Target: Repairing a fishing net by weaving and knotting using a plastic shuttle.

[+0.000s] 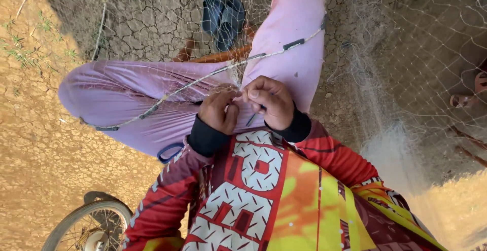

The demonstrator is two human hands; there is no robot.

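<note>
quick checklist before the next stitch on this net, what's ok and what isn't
1. Left hand pinching the net at the rope: ok.
2. Right hand gripping the dark needle: ok.
3. Rope lying stretched across both knees: ok.
4. Thread loaded on the needle: cannot tell.
5. Torn mesh visible between the fingers: cannot tell.
6. Loose net heaped clear of the bicycle wheel: ok.
</note>
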